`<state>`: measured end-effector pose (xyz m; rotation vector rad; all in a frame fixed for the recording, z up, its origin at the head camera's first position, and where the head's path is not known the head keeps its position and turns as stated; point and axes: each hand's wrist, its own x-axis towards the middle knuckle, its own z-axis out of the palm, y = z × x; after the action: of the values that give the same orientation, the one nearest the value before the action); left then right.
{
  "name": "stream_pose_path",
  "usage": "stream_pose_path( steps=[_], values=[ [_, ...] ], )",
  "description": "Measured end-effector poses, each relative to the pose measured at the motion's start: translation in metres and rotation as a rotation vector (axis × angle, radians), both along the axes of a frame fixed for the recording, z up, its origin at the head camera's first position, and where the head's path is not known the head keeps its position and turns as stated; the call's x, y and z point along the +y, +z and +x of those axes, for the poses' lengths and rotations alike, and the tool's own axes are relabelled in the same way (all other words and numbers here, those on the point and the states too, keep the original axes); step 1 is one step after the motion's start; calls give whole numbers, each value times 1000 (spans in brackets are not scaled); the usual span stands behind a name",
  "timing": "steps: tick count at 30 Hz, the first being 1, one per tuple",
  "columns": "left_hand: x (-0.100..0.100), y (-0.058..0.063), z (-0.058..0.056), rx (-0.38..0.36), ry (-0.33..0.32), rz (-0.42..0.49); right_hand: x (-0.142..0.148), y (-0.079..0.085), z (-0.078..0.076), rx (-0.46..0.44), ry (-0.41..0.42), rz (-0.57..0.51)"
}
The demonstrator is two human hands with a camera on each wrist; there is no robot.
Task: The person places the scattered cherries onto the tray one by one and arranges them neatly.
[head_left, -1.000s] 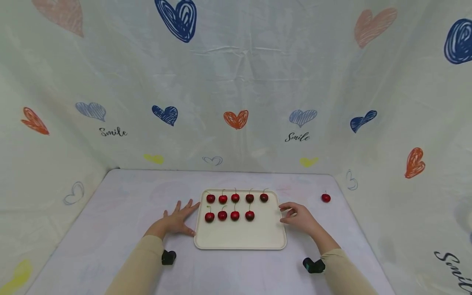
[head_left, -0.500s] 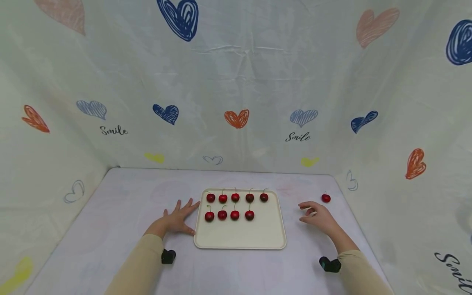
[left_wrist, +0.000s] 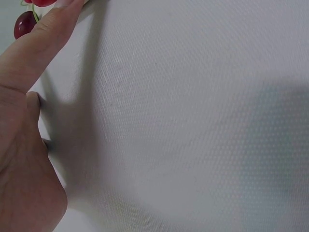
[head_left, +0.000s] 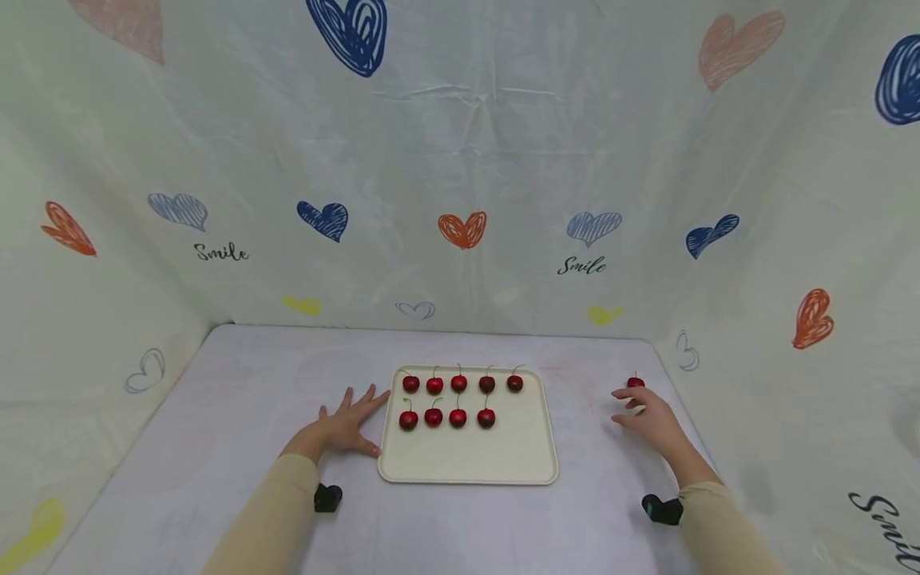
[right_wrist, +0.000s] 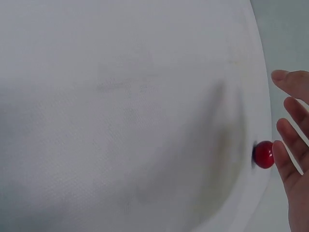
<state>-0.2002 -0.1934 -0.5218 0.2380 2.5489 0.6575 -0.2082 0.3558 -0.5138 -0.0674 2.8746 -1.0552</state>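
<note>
A cream rectangular tray [head_left: 467, 461] lies on the table, holding several red cherries with green stems in two rows; the back row [head_left: 458, 384] reaches further right than the front row [head_left: 434, 418]. My left hand [head_left: 343, 430] rests with fingers spread at the tray's left edge, fingertips and thumb against the rim. To the right of the tray, my right hand [head_left: 654, 421] hovers with loosely bent fingers and the thumb apart, holding nothing. Just beyond its fingers sits a single cherry [head_left: 636, 382], partly hidden in the head view. The right wrist view shows this cherry [right_wrist: 264, 154] beside the fingertips.
The table [head_left: 503, 531] has a white cover and rounded far corners. Curtains printed with hearts [head_left: 462, 230] and lettering surround it behind and at both sides. A black wrist device [head_left: 328, 498] sits by the left sleeve, another black device [head_left: 662, 509] by the right.
My right hand has moved rightward, away from the tray's right edge to the single cherry, and now partly covers it. The left hand and the tray look unmoved.
</note>
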Motion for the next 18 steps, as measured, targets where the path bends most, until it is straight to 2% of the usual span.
stream_pose_path(
  steps=[8, 18],
  values=[
    [-2, -3, -3, 7, 2, -6, 16, 1, -16, 38, -55, -21],
    [-2, -3, -1, 7, 7, 16, 26, -2, -26, -112, -173, -63]
  ],
)
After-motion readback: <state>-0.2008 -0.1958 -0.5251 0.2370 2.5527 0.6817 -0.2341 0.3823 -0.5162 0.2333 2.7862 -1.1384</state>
